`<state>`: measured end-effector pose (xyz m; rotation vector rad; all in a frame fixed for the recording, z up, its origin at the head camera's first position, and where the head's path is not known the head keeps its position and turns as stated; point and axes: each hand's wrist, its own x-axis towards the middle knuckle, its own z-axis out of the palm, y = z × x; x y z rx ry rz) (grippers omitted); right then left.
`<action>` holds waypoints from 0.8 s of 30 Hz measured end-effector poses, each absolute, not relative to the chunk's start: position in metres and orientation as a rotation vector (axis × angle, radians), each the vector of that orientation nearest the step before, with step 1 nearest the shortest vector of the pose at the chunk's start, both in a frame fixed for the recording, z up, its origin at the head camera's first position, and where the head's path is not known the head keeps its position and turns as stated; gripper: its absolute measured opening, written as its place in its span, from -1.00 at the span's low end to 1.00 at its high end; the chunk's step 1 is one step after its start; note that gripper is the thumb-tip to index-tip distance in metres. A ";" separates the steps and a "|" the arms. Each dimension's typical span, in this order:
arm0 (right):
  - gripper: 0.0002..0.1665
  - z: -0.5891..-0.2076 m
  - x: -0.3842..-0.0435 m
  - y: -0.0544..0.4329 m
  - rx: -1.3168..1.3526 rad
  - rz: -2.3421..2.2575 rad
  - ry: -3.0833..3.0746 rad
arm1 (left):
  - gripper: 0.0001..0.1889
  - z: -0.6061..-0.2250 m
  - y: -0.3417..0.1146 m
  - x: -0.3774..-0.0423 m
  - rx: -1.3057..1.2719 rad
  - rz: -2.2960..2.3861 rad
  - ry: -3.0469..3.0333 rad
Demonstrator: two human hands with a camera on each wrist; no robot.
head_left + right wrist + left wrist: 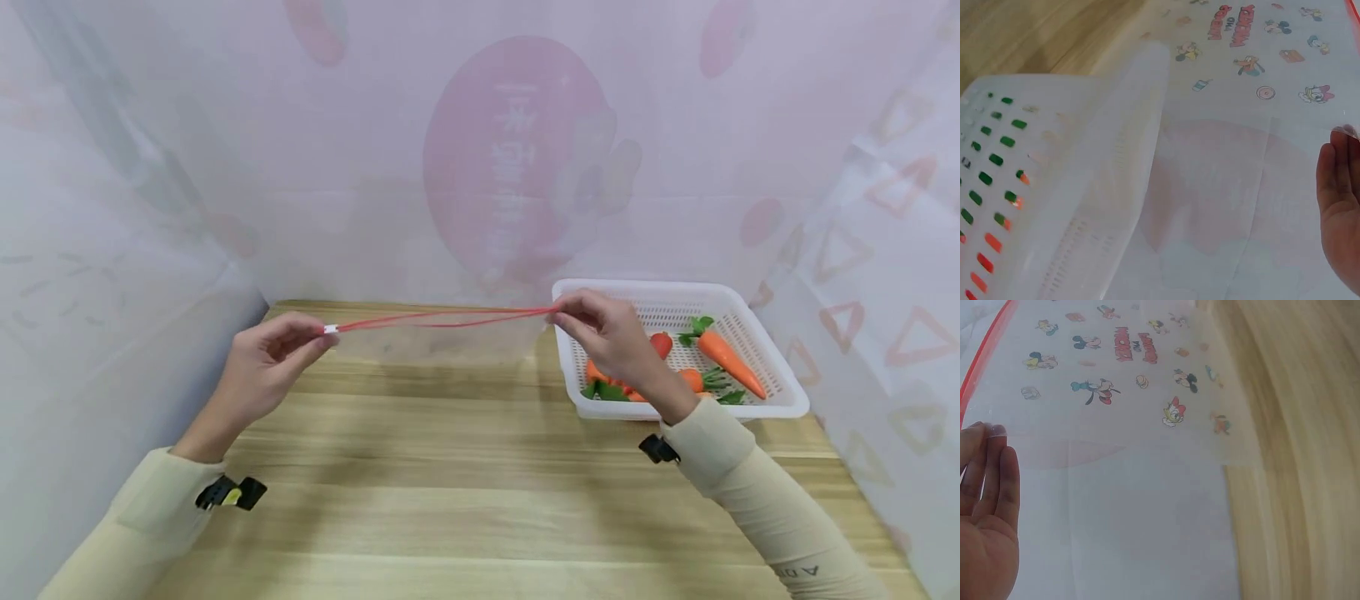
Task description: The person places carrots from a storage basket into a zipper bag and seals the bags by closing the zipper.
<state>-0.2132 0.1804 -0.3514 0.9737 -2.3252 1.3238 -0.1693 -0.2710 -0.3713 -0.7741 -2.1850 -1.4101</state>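
Observation:
A see-through zip bag [442, 343] with a red zip edge [450, 318] is stretched between the two hands above the table. My left hand [273, 360] pinches one top corner, right at the small white slider [331, 330]. At the other end, thumb and fingers of my right hand [609, 332] pinch the opposite corner, in front of the basket. Between the hands the two red strips stand slightly apart. The left wrist view shows cartoon prints [1092, 390] on the hanging bag; in the right wrist view the bag [1229, 94] hangs beside the basket.
A white perforated basket [757, 312] stands at the back right of the wooden table [420, 517]. In it lie a carrot [731, 364], a small red item [662, 345] and other orange and green pieces. Printed sheets [360, 150] enclose the back and sides.

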 end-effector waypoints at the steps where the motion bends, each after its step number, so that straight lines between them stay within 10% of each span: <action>1: -0.82 -0.354 -0.210 0.180 0.990 1.319 -2.317 | -0.76 -0.374 -0.273 -0.165 -0.773 -1.400 -2.198; 24: -0.77 -0.416 -0.147 0.172 0.943 1.381 -2.462 | -0.75 -0.431 -0.293 -0.107 -0.733 -1.559 -2.437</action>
